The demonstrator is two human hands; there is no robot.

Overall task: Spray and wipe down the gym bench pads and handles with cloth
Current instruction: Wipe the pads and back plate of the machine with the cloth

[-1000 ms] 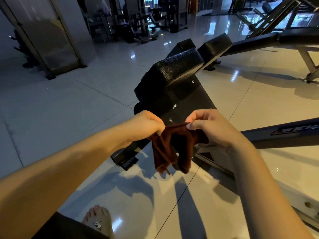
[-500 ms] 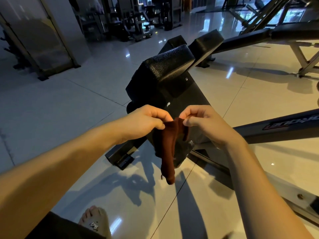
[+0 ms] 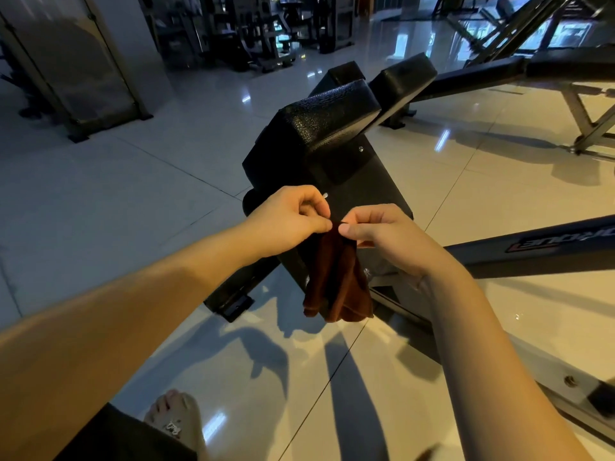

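Both hands, left hand [image 3: 293, 217] and right hand [image 3: 382, 239], pinch the cloth [image 3: 336, 281] by its top edge; soft, limp, light, probably best bunched in one palm

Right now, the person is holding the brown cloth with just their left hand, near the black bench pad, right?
Not quite. The head view shows both hands holding it: the left hand and the right hand each pinch the top of the brown cloth, which hangs down near the black bench pad.

head-worn view, facing down, close above hands [image 3: 332, 227]
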